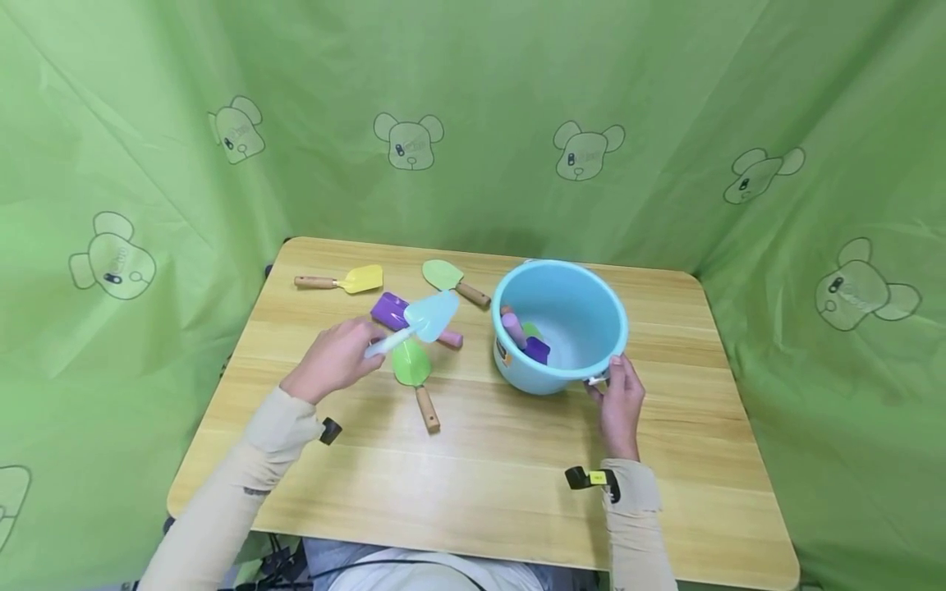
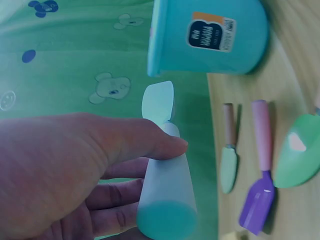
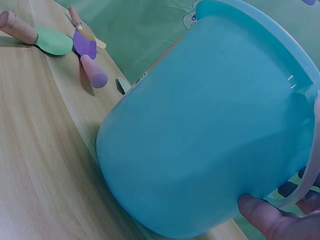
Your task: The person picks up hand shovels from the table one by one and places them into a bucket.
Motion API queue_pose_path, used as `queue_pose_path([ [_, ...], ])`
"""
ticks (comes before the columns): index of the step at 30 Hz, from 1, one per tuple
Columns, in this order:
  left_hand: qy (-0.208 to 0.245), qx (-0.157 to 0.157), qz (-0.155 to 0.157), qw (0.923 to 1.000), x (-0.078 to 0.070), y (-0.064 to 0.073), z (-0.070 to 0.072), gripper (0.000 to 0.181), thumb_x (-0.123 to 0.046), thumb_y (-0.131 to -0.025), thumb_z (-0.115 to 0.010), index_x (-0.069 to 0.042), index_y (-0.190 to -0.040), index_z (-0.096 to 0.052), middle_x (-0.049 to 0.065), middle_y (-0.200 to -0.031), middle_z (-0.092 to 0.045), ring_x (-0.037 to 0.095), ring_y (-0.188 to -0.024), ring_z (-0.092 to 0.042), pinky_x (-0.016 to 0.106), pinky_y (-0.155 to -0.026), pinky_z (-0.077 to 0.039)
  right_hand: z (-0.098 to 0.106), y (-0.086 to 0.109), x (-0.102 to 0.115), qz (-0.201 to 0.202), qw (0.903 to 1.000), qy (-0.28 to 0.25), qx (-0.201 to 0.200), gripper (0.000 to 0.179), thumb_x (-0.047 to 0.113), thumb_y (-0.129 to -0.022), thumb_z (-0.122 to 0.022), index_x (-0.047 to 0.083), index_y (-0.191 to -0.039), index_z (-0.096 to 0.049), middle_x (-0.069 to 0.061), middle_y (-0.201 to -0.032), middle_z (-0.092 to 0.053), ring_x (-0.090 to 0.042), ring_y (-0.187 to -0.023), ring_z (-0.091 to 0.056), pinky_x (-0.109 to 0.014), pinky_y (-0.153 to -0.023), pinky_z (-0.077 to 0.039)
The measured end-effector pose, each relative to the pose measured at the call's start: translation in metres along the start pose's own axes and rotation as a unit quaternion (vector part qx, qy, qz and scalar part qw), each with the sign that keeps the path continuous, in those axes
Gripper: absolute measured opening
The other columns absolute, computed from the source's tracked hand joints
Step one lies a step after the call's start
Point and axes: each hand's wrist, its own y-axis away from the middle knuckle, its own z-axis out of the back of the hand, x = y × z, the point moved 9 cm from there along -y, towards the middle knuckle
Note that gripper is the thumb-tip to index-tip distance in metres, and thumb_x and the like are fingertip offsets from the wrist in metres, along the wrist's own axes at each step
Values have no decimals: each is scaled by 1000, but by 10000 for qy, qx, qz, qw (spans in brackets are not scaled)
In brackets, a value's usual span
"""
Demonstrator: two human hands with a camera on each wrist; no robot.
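My left hand (image 1: 336, 355) grips a light blue toy trowel (image 1: 432, 315) by its handle, blade up, above the table; in the left wrist view the thumb presses on the handle (image 2: 167, 187). With my right hand (image 1: 622, 406) I hold the light blue bucket (image 1: 560, 379) at its near right rim, by the white handle (image 3: 314, 160). Inside the bucket lie a purple shovel (image 1: 537, 350), its pink-purple grip and a bit of green. Below the trowel are a green trowel (image 1: 411, 364) with a wooden grip and a purple shovel (image 1: 388, 310) with a pink grip.
Toward the back of the wooden table (image 1: 488, 476) lie a yellow shovel (image 1: 364, 279) and a pale green trowel (image 1: 442, 274), both wooden-gripped. A green curtain (image 1: 488, 74) with mouse faces surrounds the table. Cables (image 1: 277, 566) hang below the front left edge.
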Motion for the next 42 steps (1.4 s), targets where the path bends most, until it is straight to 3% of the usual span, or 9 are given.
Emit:
queue_pose_path([
  [7,-250,-72,-315,9992,-23,-14,15,17,-9,-89,-76,-6,-105,-76,5,-86,-68,16,-70,-59,27,-57,-51,-1,1,0,-37,10000,13,37,49,42,-110,-45,13,-149,-55,-7,-137,-57,-23,-128,-58,-21,-91,-59],
  [13,-493,-83,-623,9968,-47,-25,25,21,-8,-89,-76,-6,-110,-76,6,-94,-72,16,-75,-62,29,-63,-55,0,1,0,-70,10000,16,49,48,43,-110,-45,17,-149,-55,-10,-144,-53,-25,-134,-54,-20,-91,-58],
  [19,-659,62,-784,9947,-68,-37,30,12,-10,-91,-74,-6,-102,-76,5,-88,-67,15,-70,-58,23,-55,-49,1,0,-2,-97,9998,139,59,49,44,-110,-44,18,-149,-55,-10,-144,-53,-25,-133,-54,-21,-92,-59],
  [28,-862,290,-962,9912,-98,-56,32,8,-9,-94,-69,-8,-99,-76,4,-86,-65,16,-69,-56,24,-51,-47,1,2,1,-51,9999,127,18,49,43,-110,-45,15,-149,-55,-8,-133,-55,-14,-119,-57,-23,-92,-59],
  [37,-1492,501,-1121,9812,-126,-76,25,20,-8,-94,-69,-10,-112,-76,5,-93,-66,17,-77,-59,27,-59,-55,0,3,1,-100,9998,159,27,49,44,-110,-44,17,-150,-54,-13,-146,-52,-27,-136,-53,-21,-92,-58],
  [42,-1794,675,-1190,9742,-141,-84,19,15,-7,-93,-68,-10,-107,-75,5,-98,-69,18,-81,-63,28,-64,-58,1,2,0,-74,9998,194,-22,49,44,-110,-44,18,-150,-54,-16,-145,-52,-29,-135,-54,-21,-91,-58],
])
